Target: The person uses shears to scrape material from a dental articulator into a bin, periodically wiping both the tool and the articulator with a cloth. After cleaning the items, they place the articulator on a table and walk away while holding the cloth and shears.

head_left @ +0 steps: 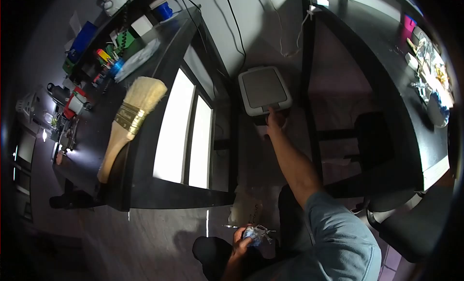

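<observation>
My right hand [275,120] reaches down to a bin [263,88] with a grey lid and a pale rim. One finger lies over the front tab of the closed lid, and the other fingers curl at the rim, partly hidden. Low in the view, close to my knee, my left hand [240,242] is closed round a crumpled bundle [255,234] with clear, bluish and silvery parts. Thin metal-looking pieces stick out of it; their exact kind is too small to tell. Beneath this hand lies a brown cardboard piece [245,208] with dark writing.
A dark workbench [145,155] on the left carries a wide paintbrush [130,119], a plastic bag [137,59] and several tools. Bright white panels [176,131] line its side. A curved black table [386,63] stands on the right, with a black chair [420,223] nearby. Cables hang behind the bin.
</observation>
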Demonstrator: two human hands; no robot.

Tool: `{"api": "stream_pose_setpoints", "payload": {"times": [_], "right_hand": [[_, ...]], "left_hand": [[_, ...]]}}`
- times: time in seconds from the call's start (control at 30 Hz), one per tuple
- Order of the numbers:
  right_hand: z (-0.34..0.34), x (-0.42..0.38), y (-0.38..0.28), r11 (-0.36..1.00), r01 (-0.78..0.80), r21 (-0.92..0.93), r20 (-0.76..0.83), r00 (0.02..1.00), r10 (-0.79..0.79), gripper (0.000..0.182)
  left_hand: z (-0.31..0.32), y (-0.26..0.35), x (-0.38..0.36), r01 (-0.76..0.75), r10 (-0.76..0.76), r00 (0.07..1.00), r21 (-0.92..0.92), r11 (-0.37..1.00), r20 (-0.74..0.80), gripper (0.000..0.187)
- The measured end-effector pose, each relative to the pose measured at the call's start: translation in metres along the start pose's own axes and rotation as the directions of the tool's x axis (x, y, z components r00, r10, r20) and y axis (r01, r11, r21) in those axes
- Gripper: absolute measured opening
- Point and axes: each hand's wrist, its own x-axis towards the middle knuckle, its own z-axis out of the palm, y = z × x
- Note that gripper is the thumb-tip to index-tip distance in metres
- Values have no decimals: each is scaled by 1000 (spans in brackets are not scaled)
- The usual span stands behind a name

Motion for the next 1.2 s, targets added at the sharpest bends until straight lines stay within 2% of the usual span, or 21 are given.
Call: {"api": "stream_pose_setpoints", "payload": {"times": [0.07, 0.1, 0.17, 0.2, 0.3, 0.33, 0.5, 0.57, 0.6, 0.67, 0.77, 0.9, 0.97, 1.0, 1.07, 1.13, 1.2], "right_hand": [[-7, 7, 11, 999, 40, 2, -53, 998, -40, 34], [-17, -12, 7, 999, 35, 5, -87, 996, -34, 33], [-3, -12, -8, 995, 30, 93, -96, 995, -22, 35], [5, -17, -15, 991, 30, 133, -99, 995, -17, 37], [6, -38, -21, 980, 45, 194, -120, 993, -22, 43], [4, -46, -23, 978, 61, 199, -117, 992, -38, 42], [-4, -86, -17, 965, 30, 262, -49, 999, -18, 33], [-15, -99, 7, 959, 42, 282, 27, 998, -52, 31], [-23, -117, 11, 972, 17, 236, 28, 999, -24, 30], [-45, -161, 9, 989, -42, 139, 13, 999, 40, 29], [-69, -194, 24, 979, 25, 200, -46, 999, -16, 34], [-94, -221, 30, 985, -11, 172, -14, 1000, 13, 29], [-100, -230, 35, 981, -78, 180, -8, 997, 81, 27], [-110, -235, 42, 975, -165, 151, 68, 985, 156, 27], [-121, -227, 39, 948, -300, 105, 229, 935, 271, 27], [-141, -248, 16, 924, -369, -102, 420, 826, 376, 27], [-159, -272, 2, 894, -358, -269, 565, 693, 448, 30]], "left_hand": [[4, 7, 1, 17, -24, 996, -85, 996, -80, 57], [26, 17, -45, 64, -88, 989, -195, 979, -116, 57], [31, 17, -43, 1, -73, 980, -364, 931, -185, 58], [22, 16, -43, -10, -45, 989, -366, 931, -144, 57], [27, 17, -49, -71, -10, 953, -252, 965, -304, 57], [31, 35, -53, -22, -42, 964, -239, 971, -261, 57], [25, 9, -52, -142, 55, 967, -347, 927, -248, 57], [30, 11, -48, -162, 50, 960, -402, 901, -274, 59], [38, 24, -48, -181, 31, 942, -430, 884, -334, 61], [34, 24, -45, -176, 35, 951, -443, 879, -308, 62], [31, 29, -39, -158, 4, 954, -488, 859, -300, 64], [26, 56, -17, -83, -49, 972, -531, 843, -229, 65], [22, 71, 1, -93, -12, 973, -438, 894, -231, 62], [30, 95, 6, -111, 16, 972, -395, 912, -234, 59], [26, 112, 31, -139, 108, 988, -321, 937, -112, 55], [28, 128, 42, -124, 105, 992, -327, 937, -73, 54], [32, 136, 47, -96, 82, 995, -339, 936, -56, 53]]}}
